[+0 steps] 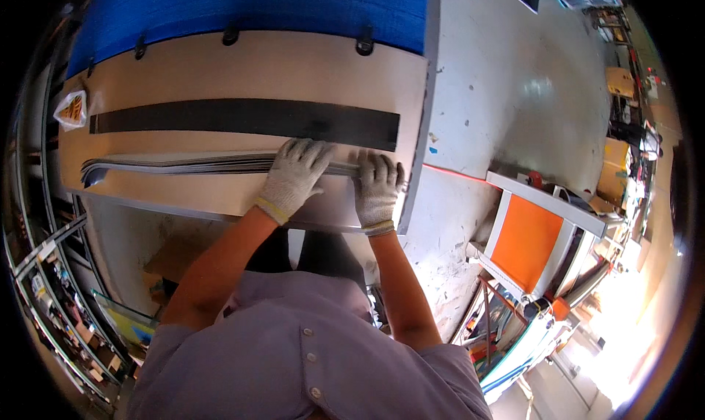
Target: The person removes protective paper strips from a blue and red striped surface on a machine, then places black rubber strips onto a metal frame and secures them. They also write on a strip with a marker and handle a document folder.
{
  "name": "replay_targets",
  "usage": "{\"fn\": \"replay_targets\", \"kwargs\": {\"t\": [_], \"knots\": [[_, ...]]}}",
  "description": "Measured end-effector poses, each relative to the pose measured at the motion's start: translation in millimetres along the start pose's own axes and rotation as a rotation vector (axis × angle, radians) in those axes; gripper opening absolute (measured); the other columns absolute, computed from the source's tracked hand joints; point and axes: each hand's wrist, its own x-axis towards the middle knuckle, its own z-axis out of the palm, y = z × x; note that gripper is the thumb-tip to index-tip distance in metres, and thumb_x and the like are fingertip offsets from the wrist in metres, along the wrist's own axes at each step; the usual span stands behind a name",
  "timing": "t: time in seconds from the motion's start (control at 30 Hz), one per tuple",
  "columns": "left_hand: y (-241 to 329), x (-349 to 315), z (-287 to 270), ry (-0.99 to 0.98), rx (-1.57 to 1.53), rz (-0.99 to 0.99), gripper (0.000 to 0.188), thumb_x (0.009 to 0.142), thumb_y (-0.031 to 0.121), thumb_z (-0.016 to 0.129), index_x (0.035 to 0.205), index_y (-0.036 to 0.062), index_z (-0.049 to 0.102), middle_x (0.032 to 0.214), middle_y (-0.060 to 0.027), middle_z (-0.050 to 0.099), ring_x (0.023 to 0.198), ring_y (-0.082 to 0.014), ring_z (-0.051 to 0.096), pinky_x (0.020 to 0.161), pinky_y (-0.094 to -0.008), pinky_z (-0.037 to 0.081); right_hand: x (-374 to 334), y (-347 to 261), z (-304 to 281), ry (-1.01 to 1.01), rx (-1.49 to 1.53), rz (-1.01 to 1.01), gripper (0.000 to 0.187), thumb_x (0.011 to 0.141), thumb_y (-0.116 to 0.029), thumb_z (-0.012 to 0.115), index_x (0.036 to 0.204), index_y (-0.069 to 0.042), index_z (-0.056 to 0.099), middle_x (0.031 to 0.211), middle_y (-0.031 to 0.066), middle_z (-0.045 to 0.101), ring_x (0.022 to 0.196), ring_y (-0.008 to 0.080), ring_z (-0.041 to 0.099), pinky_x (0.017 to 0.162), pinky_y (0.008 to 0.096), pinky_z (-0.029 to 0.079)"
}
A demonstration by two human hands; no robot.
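Observation:
A stack of long, thin grey strips with dark edges [183,163] lies along the near side of the table, its left end curving downward. My left hand [294,176], in a pale knit glove with a yellow cuff, rests across the stack right of its middle, fingers stretched out and thumb apart. At the stack's right end is my gloved right hand [377,190], fingers spread over the strips and slightly smeared at the tips. What lies under both palms is hidden. Just beyond the stack, a single wide black strip [242,117] lies flat.
The tan table top [308,64] carries a blue sheet [257,5] held by black clips along its far part. A plastic-wrapped piece with an orange-yellow sign [71,111] sits at the left edge. An orange-topped stand [526,242] is to the right; metal racks [62,295] line the left.

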Motion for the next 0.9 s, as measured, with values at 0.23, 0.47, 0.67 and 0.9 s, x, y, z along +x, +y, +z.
{"fn": "replay_targets", "kwargs": {"t": [0.23, 0.47, 0.67, 0.9], "knots": [[28, 17, 12, 0.046, 0.035, -0.060, 0.068, 0.071, 0.039, 0.078, 0.128, 0.0098, 0.055, 0.121, -0.0093, 0.056, 0.115, -0.0284, 0.053, 0.098, -0.0444, 0.042, -57, 46, 19, 0.468, 0.544, 0.751, 0.092, 0.065, -0.019, 0.086, 0.142, -0.002, 0.037, 0.141, 0.0186, 0.042, 0.130, 0.0357, 0.042, 0.110, 0.0447, 0.035], [31, 22, 9, -0.038, -0.008, -0.070, 0.063, 0.064, 0.040, 0.082, 0.115, 0.0083, 0.062, 0.121, -0.0079, 0.057, 0.112, -0.0277, 0.055, 0.095, -0.0449, 0.043, -28, 36, 18, 0.214, 1.242, 0.489, 0.081, 0.072, 0.003, 0.075, 0.143, -0.002, 0.036, 0.126, 0.0138, 0.056, 0.111, 0.0202, 0.056, 0.098, 0.0322, 0.045], [39, 26, 10, 0.023, 0.058, -0.020, 0.074, 0.065, 0.041, 0.081, 0.128, 0.0113, 0.056, 0.127, -0.0085, 0.056, 0.114, -0.0274, 0.055, 0.097, -0.0462, 0.043, -13, 45, 10, 0.130, 1.144, 0.278, 0.085, 0.070, -0.015, 0.085, 0.141, -0.003, 0.041, 0.115, 0.0096, 0.060, 0.097, 0.0174, 0.058, 0.087, 0.0307, 0.050], [27, 40, 9, -0.201, 0.054, 0.022, 0.048, 0.078, 0.035, 0.073, 0.120, 0.0143, 0.062, 0.122, -0.0072, 0.060, 0.113, -0.0268, 0.056, 0.097, -0.0426, 0.044, 2, 32, 20, 0.167, 1.216, 0.456, 0.061, 0.090, -0.045, 0.063, 0.133, -0.003, 0.052, 0.109, 0.0083, 0.064, 0.096, 0.0146, 0.057, 0.085, 0.0296, 0.049]]}}
